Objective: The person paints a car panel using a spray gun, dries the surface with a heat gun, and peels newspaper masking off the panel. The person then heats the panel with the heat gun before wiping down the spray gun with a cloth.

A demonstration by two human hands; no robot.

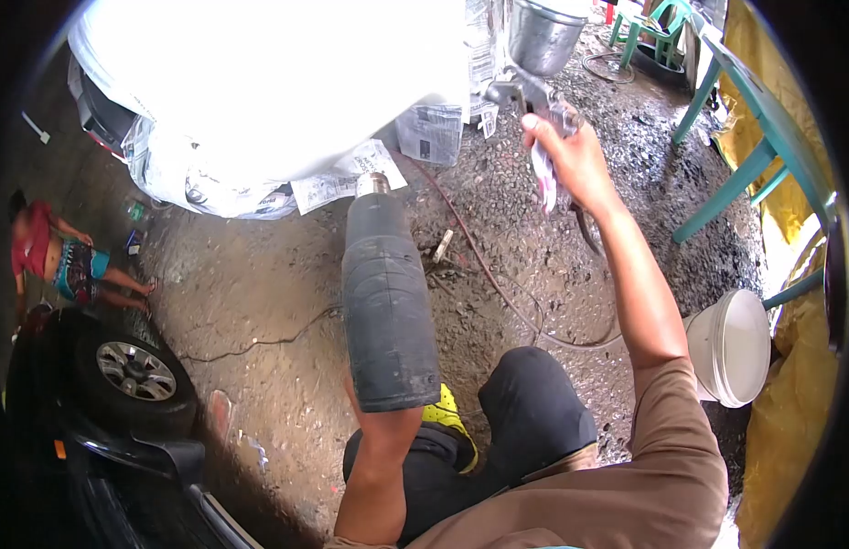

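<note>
A dark heat gun (388,302) with a metal nozzle points up and away toward a white car panel (278,82) edged with newspaper (338,178). It hides nearly all of my left hand (354,398); the wrist shows below its rear end, and the fingers are out of sight. Farther to the right, my right hand (571,151) is wrapped round a metal spray gun (539,96), held above the rough ground. A pinkish-white cloth or paper (543,178) hangs beneath the fingers of that hand.
A hose (484,265) crosses the ground. At the right are a white bucket (731,348) and a green table (758,119); a metal pot (545,37) stands farther back. To the left, a person (63,252) is near a dark vehicle's wheel (136,371).
</note>
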